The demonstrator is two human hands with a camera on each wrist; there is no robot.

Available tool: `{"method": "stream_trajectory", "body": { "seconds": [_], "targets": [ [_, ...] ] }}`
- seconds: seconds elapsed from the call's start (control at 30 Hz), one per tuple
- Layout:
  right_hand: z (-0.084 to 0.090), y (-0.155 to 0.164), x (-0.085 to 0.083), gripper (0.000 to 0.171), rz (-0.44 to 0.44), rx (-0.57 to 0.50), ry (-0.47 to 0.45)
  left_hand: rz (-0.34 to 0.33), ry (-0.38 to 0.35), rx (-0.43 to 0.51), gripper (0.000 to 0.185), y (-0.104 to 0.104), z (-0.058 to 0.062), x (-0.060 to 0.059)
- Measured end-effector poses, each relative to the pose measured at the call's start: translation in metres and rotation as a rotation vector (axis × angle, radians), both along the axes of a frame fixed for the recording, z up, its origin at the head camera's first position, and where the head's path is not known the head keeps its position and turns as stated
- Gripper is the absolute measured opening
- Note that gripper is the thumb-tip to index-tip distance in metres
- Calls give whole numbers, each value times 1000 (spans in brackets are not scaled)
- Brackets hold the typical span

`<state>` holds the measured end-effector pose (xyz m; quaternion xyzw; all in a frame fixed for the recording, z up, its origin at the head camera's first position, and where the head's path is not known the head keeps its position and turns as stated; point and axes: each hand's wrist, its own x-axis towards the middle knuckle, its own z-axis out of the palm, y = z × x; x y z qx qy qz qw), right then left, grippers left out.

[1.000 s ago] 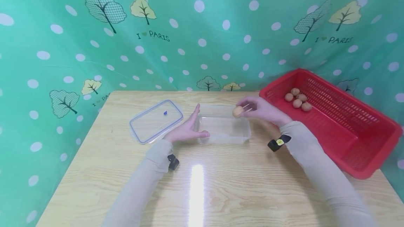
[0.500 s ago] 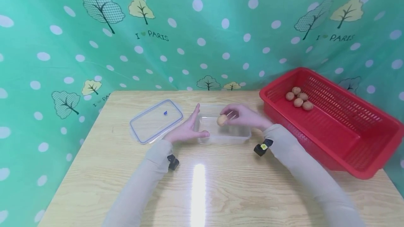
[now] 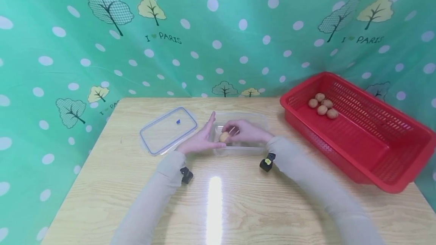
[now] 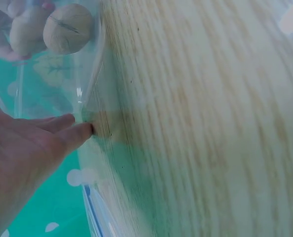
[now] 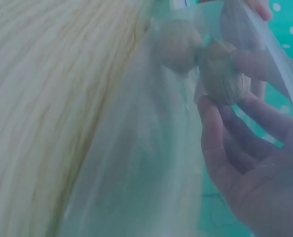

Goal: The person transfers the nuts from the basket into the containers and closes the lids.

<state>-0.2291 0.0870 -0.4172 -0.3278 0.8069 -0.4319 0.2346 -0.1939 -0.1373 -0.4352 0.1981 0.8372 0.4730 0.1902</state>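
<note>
Holding walnut (image 3: 223, 137) inside container (image 3: 253, 117) rim, left hand (image 3: 201, 141) bracing edge

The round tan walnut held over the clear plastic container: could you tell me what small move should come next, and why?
Probably lower and release it. The right hand pinches the round tan walnut low inside the clear plastic container, at its left end, while the left hand rests flat against the outside wall, steadying it. Whether the walnut touches the floor cannot be told.

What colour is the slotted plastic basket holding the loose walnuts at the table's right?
Red: the slotted plastic basket is solid red, clearest in the head view.
</note>
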Motion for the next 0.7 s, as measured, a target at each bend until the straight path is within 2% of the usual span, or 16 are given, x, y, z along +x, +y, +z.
{"method": "stream_trajectory", "body": {
  "seconds": [0.3,0.57,0.7],
  "targets": [
    [-2,-15,4,34,-135,-25,-54,12,-2,23,119,3,1,0],
    [-9,-15,0,37,-106,-11,-28,3,8,32,118,3,1,0],
    [-10,-14,0,37,-100,23,-45,-2,-17,40,115,7,18,7]
  ]
}}
